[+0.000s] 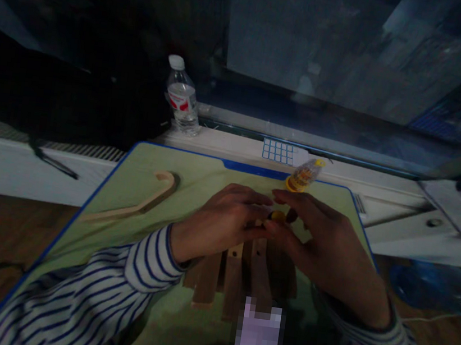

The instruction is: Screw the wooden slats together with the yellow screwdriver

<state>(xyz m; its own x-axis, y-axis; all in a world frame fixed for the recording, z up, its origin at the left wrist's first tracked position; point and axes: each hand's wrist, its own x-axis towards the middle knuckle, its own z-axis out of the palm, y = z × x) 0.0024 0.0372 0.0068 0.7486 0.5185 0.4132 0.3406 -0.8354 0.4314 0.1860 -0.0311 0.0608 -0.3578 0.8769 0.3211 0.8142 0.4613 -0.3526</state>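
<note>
Small yellow-and-black part [278, 216]: sits between my two hands, just above the far end of the wooden slats [205, 282], which I take as landmark. Right hand [318, 232]: fingers curved, thumb and fingers part-way apart about the part; I cannot tell which tips press on it. Left hand [228, 217]: fingers nearly straight and close together, tips beside the part; whether they touch it I cannot tell. Slats: lying side by side under the hands, dark holes visible in two. Blue-edged tabletop [169, 328]: beneath the slats. Hooked wooden strip [141, 206]: left of the slats, well apart. Clear bottle with yellow ends [304, 175]: beyond the slats, slightly right, by the tabletop's far edge. Blue-gridded sheet [278, 151]: farther beyond the slats, on the window ledge [229, 144]. Water bottle [183, 98]: also on the ledge, beyond the slats and to their left; upright, white-capped, part-filled.
</note>
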